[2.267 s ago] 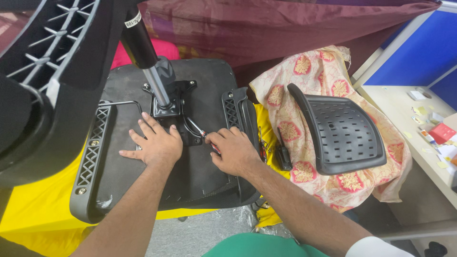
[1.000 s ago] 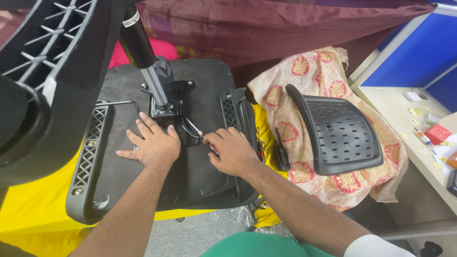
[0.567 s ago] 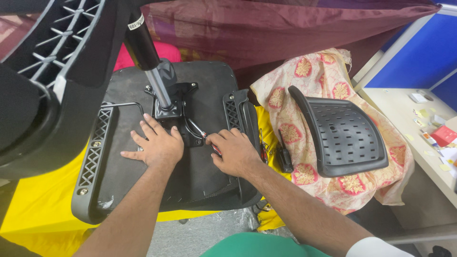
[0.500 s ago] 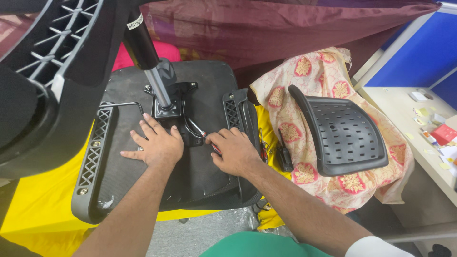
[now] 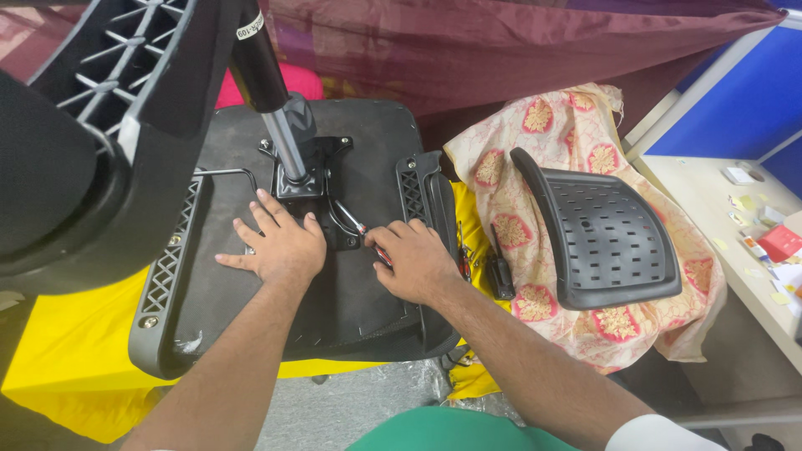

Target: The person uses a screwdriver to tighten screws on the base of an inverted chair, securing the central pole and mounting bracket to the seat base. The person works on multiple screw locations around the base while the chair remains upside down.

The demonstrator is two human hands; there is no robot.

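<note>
Little has shifted since the earlier frames: both hands stay planted on the upturned chair seat, which lies on a yellow cloth. At the seat's centre sits the metal mechanism plate with its gas cylinder rising toward 12 o'clock. Just at 6 o'clock of the plate, the left hand lies flat, fingers spread wide, bracing. At 4 o'clock the right hand curls closed around a red-handled screwdriver, tip toward the plate. Fastening the plate seems in hand; next likely needs seating the tip squarely. At 3 o'clock, a perforated backrest rests on floral fabric.
</note>
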